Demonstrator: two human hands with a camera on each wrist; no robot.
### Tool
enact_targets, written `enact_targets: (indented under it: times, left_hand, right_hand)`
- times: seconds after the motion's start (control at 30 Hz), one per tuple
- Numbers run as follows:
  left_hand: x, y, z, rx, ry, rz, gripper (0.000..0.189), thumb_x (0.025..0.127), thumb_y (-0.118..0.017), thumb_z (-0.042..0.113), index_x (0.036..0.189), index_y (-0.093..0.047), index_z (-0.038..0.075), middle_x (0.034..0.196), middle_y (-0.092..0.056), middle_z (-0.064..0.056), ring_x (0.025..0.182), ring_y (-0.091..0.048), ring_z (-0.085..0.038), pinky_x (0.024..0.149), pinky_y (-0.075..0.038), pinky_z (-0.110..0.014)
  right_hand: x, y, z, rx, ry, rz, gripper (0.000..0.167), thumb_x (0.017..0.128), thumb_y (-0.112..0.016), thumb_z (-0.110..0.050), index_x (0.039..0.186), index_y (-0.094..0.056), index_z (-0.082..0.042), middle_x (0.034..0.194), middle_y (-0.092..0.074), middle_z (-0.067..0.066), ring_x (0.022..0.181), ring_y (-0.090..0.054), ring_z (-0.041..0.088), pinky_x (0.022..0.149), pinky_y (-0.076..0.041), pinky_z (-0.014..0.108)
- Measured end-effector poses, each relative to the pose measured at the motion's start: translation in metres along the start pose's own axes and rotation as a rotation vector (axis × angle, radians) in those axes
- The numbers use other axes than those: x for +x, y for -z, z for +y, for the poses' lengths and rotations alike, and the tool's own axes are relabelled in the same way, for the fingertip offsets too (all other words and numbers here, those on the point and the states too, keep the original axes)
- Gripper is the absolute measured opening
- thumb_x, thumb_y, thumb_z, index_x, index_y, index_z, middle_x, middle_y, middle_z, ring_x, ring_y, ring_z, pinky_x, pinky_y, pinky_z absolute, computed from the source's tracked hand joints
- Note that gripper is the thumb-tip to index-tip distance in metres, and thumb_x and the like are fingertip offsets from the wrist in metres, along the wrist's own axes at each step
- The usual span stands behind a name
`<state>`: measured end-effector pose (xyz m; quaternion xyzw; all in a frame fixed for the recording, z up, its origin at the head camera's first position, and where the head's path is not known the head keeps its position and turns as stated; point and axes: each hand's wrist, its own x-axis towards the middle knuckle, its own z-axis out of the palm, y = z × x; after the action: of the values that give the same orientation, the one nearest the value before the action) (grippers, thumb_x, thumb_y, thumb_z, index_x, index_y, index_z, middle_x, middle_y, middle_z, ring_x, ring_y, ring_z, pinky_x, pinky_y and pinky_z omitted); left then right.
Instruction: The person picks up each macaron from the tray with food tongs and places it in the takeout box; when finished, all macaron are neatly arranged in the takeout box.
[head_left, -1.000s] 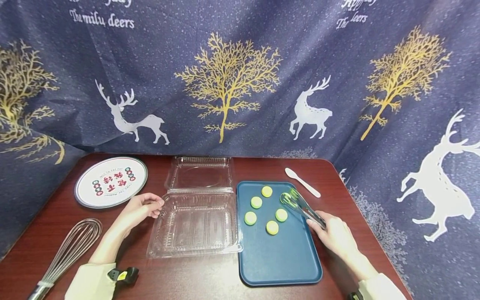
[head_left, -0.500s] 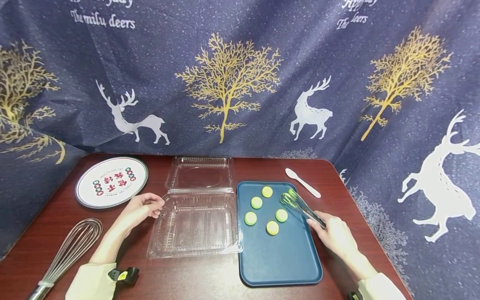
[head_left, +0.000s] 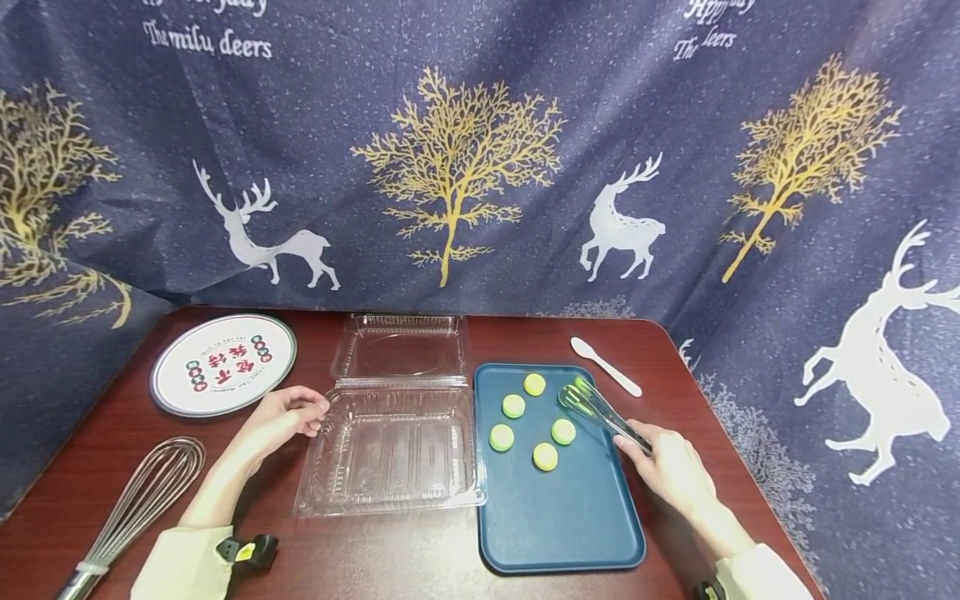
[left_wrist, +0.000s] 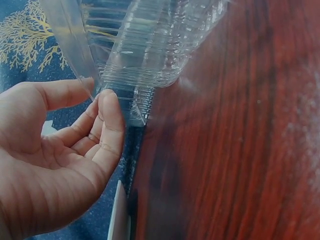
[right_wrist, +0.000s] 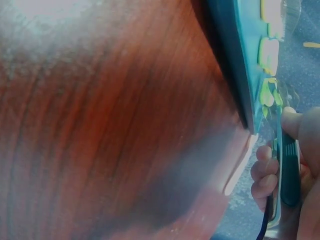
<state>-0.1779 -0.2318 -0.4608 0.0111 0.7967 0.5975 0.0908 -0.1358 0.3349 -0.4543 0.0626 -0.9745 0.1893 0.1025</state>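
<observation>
My left hand (head_left: 288,414) pinches the left rim of a clear plastic clamshell box (head_left: 397,446), which lies with its lid folded back. Thumb and fingertips meet at its edge in the left wrist view. In my right hand (head_left: 670,467) I grip a pair of tongs (head_left: 618,427) by the dark handle, thumb on top. Its tips stand over the upper right of a blue tray (head_left: 558,533). Several small round yellow-green cakes (head_left: 545,456), like macarons, sit on that tray. Green shows at the tongs' tips; I cannot tell whether a cake is between them.
A white oval plate (head_left: 183,346) with red lettering lies at the back left. In front of it is a wire whisk (head_left: 146,492). A white spoon (head_left: 606,367) lies behind the tray, near the right edge of the dark red table (head_left: 375,558). A patterned cloth (head_left: 517,242) hangs behind.
The tongs' tips have shifted very slightly left over the tray. My left hand, the box and the cakes stay in place.
</observation>
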Motion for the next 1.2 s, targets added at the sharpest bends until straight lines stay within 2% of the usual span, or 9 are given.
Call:
enact_targets:
  times: [0.23, 0.43, 0.63, 0.77, 0.93, 1.1, 1.13, 1.2]
  left_hand:
    - [0.000, 0.000, 0.000, 0.005, -0.005, -0.002, 0.024, 0.097, -0.059, 0.005, 0.112, -0.058, -0.014, 0.089, -0.064, -0.011, 0.074, -0.063, -0.015, 0.069, -0.056, -0.029]
    - [0.000, 0.001, -0.001, 0.007, -0.004, -0.003, 0.023, 0.097, -0.059, 0.004, 0.112, -0.058, -0.014, 0.089, -0.064, -0.010, 0.074, -0.063, -0.015, 0.068, -0.056, -0.028]
    - [0.001, 0.001, -0.003, 0.006, 0.006, -0.004, 0.025, 0.098, -0.060, 0.007, 0.113, -0.058, -0.013, 0.088, -0.064, -0.009, 0.074, -0.063, -0.015, 0.068, -0.056, -0.029]
    - [0.001, 0.001, -0.002, 0.006, 0.006, -0.003, 0.024, 0.098, -0.060, 0.007, 0.112, -0.058, -0.013, 0.087, -0.064, -0.009, 0.074, -0.063, -0.015, 0.068, -0.056, -0.028]
    - [0.001, 0.001, -0.001, 0.007, 0.005, -0.005, 0.024, 0.098, -0.060, 0.006, 0.112, -0.058, -0.013, 0.088, -0.065, -0.009, 0.074, -0.063, -0.014, 0.068, -0.056, -0.028]
    - [0.000, 0.001, -0.001, 0.005, 0.001, -0.003, 0.023, 0.098, -0.060, 0.006, 0.111, -0.058, -0.013, 0.089, -0.065, -0.010, 0.074, -0.063, -0.015, 0.068, -0.056, -0.028]
    - [0.000, 0.001, 0.000, 0.003, 0.001, -0.002, 0.023, 0.097, -0.060, 0.006, 0.111, -0.058, -0.013, 0.089, -0.065, -0.010, 0.074, -0.063, -0.015, 0.068, -0.056, -0.028]
    - [0.000, 0.001, 0.000, -0.002, 0.003, -0.002, 0.023, 0.097, -0.060, 0.006, 0.110, -0.059, -0.013, 0.089, -0.065, -0.010, 0.074, -0.063, -0.015, 0.068, -0.056, -0.029]
  right_hand:
    - [0.007, 0.004, -0.010, -0.005, 0.020, 0.025, 0.049, 0.095, -0.068, -0.041, 0.126, -0.068, -0.004, 0.117, -0.070, 0.016, 0.102, -0.068, 0.037, 0.083, -0.051, 0.059]
    - [0.017, 0.006, -0.028, 0.000, 0.084, 0.052, 0.045, 0.092, -0.072, -0.036, 0.122, -0.070, -0.003, 0.114, -0.071, 0.015, 0.099, -0.069, 0.036, 0.081, -0.052, 0.057]
    - [0.028, 0.008, -0.050, 0.023, 0.106, 0.033, 0.045, 0.091, -0.073, -0.037, 0.124, -0.070, -0.005, 0.116, -0.071, 0.012, 0.106, -0.067, 0.034, 0.084, -0.053, 0.054]
    - [0.033, 0.007, -0.068, 0.033, 0.127, 0.022, 0.046, 0.090, -0.074, -0.037, 0.124, -0.070, -0.007, 0.116, -0.071, 0.010, 0.104, -0.068, 0.030, 0.083, -0.054, 0.051]
    - [0.040, 0.005, -0.090, 0.044, 0.183, 0.016, 0.047, 0.089, -0.075, -0.036, 0.125, -0.069, -0.006, 0.117, -0.071, 0.010, 0.102, -0.069, 0.027, 0.081, -0.056, 0.048]
    - [0.046, 0.003, -0.113, 0.053, 0.244, -0.012, 0.047, 0.091, -0.072, -0.038, 0.127, -0.068, -0.008, 0.119, -0.070, 0.007, 0.108, -0.067, 0.026, 0.085, -0.055, 0.046]
    - [0.048, 0.002, -0.118, 0.053, 0.255, -0.013, 0.046, 0.091, -0.073, -0.038, 0.127, -0.069, -0.009, 0.117, -0.071, 0.006, 0.104, -0.068, 0.024, 0.082, -0.056, 0.044]
    - [0.050, -0.001, -0.127, 0.049, 0.282, -0.022, 0.038, 0.092, -0.073, -0.037, 0.120, -0.072, -0.012, 0.101, -0.073, 0.001, 0.088, -0.069, 0.018, 0.070, -0.055, 0.039]
